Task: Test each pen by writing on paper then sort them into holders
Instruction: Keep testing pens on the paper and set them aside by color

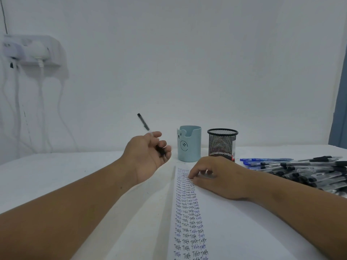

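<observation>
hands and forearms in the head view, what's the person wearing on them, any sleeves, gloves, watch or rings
Nothing worn shows. Both forearms are bare to the frame edge, with no sleeves in view. The left hand and right hand have no gloves, and no watch, bracelet or ring is visible.

Head camera looks forward and down, close over the table.
</observation>
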Available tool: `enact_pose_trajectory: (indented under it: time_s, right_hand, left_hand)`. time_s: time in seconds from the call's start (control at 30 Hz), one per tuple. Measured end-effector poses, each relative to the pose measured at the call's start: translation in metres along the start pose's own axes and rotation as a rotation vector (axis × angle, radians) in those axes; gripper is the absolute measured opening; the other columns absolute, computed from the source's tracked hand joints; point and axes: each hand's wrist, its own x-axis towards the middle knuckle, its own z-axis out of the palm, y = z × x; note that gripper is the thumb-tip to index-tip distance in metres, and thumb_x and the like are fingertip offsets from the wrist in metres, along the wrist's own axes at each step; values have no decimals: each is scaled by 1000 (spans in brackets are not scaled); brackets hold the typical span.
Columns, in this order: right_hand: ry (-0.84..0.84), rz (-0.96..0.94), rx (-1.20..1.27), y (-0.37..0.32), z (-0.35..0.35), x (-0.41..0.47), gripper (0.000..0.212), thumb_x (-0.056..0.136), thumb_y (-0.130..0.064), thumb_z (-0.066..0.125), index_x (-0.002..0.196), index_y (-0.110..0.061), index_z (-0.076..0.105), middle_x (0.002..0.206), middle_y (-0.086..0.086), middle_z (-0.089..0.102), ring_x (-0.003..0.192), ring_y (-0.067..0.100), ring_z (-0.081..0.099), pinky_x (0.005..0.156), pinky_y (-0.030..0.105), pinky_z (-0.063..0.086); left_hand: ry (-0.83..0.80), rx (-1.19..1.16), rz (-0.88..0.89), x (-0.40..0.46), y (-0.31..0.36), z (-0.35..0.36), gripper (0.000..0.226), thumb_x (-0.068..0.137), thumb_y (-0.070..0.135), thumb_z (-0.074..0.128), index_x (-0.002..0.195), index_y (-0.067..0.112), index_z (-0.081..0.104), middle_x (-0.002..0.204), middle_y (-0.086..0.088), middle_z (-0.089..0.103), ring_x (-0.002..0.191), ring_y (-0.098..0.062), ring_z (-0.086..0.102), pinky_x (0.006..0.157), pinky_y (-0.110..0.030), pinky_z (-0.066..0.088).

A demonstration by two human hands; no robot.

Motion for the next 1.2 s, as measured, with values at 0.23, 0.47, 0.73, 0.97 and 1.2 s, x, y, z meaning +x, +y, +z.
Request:
enact_pose_trajectory:
  time_s: [0.23, 0.47, 0.73, 0.97, 1.2]
  right_hand:
    - [0, 11, 13, 1, 0, 0, 14, 95, -38, 64, 106, -37, 73, 105, -20, 66, 100, -5, 55, 89, 13, 44]
    - [-3, 13, 5, 0, 0, 0, 14, 95, -39, 64, 106, -37, 72, 106, -22, 65, 100, -7, 54, 88, 11, 43]
    - [32, 18, 6, 2, -1, 1, 13, 94, -35, 66, 106, -36, 71, 100, -17, 70, 94, -1, 60, 87, 19, 50]
    - [484, -57, -4, -2, -3, 7, 37, 82, -47, 74, 114, -27, 73, 87, -18, 57, 74, 1, 55, 70, 30, 52]
    - [383, -84, -227, -14, -3, 9, 29, 89, -31, 67, 65, -19, 59, 56, -7, 50, 55, 13, 47, 55, 36, 42]
  left_hand:
    - [-91, -103, -45, 3, 5, -11, 81, 73, 96, 28, 61, 17, 32, 62, -6, 32, 58, -22, 35, 67, -34, 41]
    - [-98, -98, -82, -1, 6, -7, 71, 70, 85, 45, 52, 18, 28, 61, -4, 30, 57, -23, 36, 69, -34, 40]
    - [-181, -153, -21, -2, 0, -4, 59, 82, 68, 38, 58, 14, 40, 70, -12, 50, 74, -33, 61, 92, -41, 48]
    - [-176, 182, -13, -4, -7, -1, 62, 91, 63, 18, 66, 17, 50, 110, -7, 74, 111, -21, 59, 90, -39, 33]
    - [-295, 434, -42, -4, -20, 7, 83, 95, 66, 8, 94, 19, 76, 118, -2, 71, 109, -19, 52, 97, -41, 30]
